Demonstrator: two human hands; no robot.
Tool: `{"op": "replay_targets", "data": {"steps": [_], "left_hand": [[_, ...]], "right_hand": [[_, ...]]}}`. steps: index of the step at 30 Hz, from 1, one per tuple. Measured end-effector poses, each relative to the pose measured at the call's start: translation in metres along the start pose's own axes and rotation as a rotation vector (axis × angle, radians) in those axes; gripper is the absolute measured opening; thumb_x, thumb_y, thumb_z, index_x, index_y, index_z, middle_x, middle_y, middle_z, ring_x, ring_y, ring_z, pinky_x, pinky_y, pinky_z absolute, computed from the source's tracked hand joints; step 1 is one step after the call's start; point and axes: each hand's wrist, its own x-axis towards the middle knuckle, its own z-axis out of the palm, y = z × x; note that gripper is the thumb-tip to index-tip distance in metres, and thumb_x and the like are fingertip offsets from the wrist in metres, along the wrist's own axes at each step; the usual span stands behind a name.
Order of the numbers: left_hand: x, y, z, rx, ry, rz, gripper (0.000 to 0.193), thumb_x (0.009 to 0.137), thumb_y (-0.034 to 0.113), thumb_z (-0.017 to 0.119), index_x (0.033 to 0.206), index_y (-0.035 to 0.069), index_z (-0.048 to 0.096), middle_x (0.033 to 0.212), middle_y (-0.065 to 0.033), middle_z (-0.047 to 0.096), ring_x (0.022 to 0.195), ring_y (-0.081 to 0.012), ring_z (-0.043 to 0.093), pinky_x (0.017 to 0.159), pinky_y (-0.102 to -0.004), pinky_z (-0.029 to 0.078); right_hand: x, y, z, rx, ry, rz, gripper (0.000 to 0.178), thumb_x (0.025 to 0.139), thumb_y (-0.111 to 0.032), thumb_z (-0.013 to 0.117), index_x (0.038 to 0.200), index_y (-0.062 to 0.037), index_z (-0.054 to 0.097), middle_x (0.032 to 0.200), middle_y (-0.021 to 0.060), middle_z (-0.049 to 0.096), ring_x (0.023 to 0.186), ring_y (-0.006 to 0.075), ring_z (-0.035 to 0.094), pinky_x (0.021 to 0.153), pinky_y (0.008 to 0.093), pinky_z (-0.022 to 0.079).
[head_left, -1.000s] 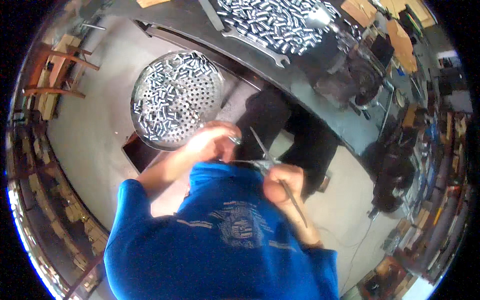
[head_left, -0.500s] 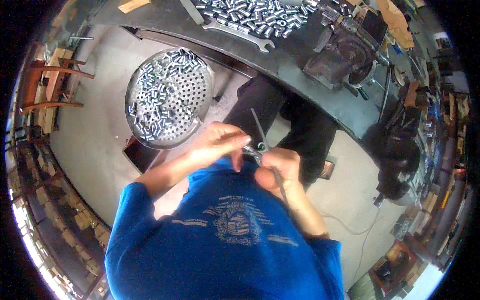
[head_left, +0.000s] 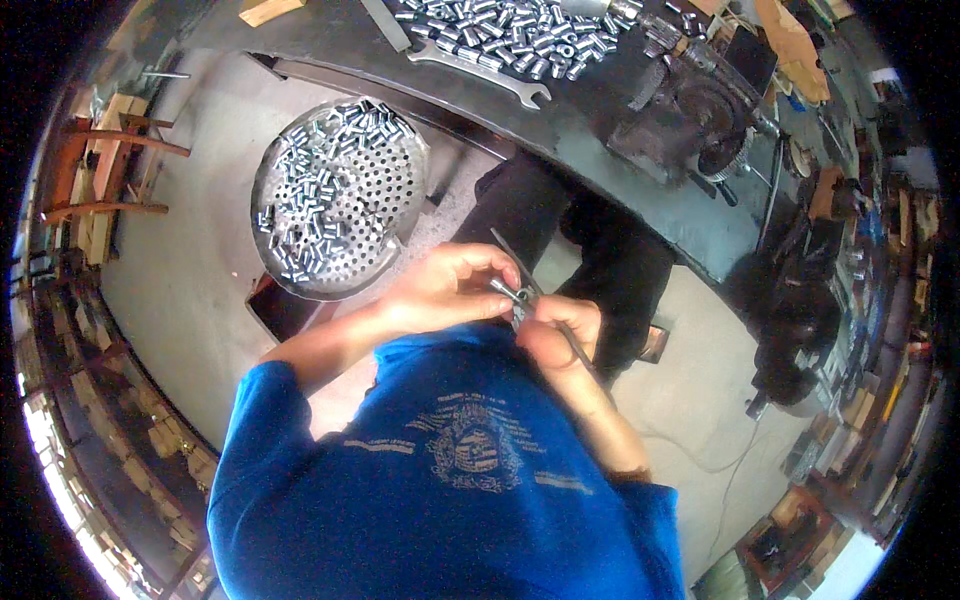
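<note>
Close in front of my shirt, my two hands meet. My left hand (head_left: 455,283) pinches a small shiny metal sleeve (head_left: 507,289) between thumb and fingers. A long, thin grey file-like tool (head_left: 576,348) is gripped in my right hand (head_left: 563,326); its tip points away and to the left, past the sleeve. More bright metal shows between the hands beside the right fingers, too small to make out. Left of my hands stands a round perforated metal pan (head_left: 375,185), with many small metal sleeves (head_left: 310,190) lying mostly along its far and left side.
On the dark workbench (head_left: 560,125) lie a heap of metal sleeves (head_left: 520,35) and an open-end wrench (head_left: 480,72). A dark, greasy machine (head_left: 690,115) stands at the bench's right. A wooden chair-like frame (head_left: 115,170) is at far left, and a cable (head_left: 735,490) crosses the floor on the right.
My left hand has shifted slightly right, its fingers now curled round the sleeve, which shows more fully. The thin tool has drawn back toward me and tilted further left.
</note>
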Motion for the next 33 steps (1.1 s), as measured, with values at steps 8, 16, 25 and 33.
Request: {"op": "replay_targets", "data": {"steps": [8,16,25,33], "left_hand": [[0.01,-0.004,-0.032,0.774,0.374,0.227,0.011,0.069,0.0,0.063,0.079,0.003,0.059,0.075,-0.003,0.057,0.065,-0.0098,0.054,0.059,-0.0224,0.044],[0.009,-0.011,-0.041,1.013,0.337,0.403,0.018,0.063,-0.002,0.062,0.079,0.004,0.06,0.067,-0.0059,0.05,0.056,-0.0171,0.053,0.05,-0.0281,0.042],[0.011,-0.007,-0.026,1.159,0.226,0.578,0.023,0.057,0.0,0.062,0.079,0.006,0.06,0.064,-0.0065,0.048,0.054,-0.0248,0.052,0.047,-0.0354,0.041],[0.02,-0.007,-0.028,1.251,0.196,0.577,0.022,0.058,0.004,0.063,0.079,0.007,0.06,0.064,-0.0071,0.046,0.056,-0.0254,0.053,0.047,-0.0365,0.041]], "right_hand": [[-0.019,-0.012,-0.019,0.046,-0.06,-0.098,0.034,0.07,-0.003,0.06,0.046,-0.0051,0.036,0.051,0.0087,0.05,0.046,0.0175,0.053,0.039,0.0264,0.038],[-0.015,-0.036,-0.008,-0.029,-0.153,-0.146,0.03,0.066,0.004,0.053,0.046,-0.0039,0.033,0.05,0.0094,0.05,0.041,0.0182,0.049,0.037,0.0266,0.033],[0.001,-0.022,-0.001,-0.068,-0.154,0.031,0.02,0.06,-0.003,0.053,0.049,-0.0032,0.035,0.045,0.0053,0.032,0.039,0.0136,0.033,0.04,0.0296,0.023],[0.005,-0.006,-0.004,-0.114,-0.083,-0.053,0.022,0.061,-0.005,0.055,0.05,-0.0029,0.036,0.045,0.0054,0.035,0.039,0.0133,0.034,0.04,0.0282,0.025]]}}
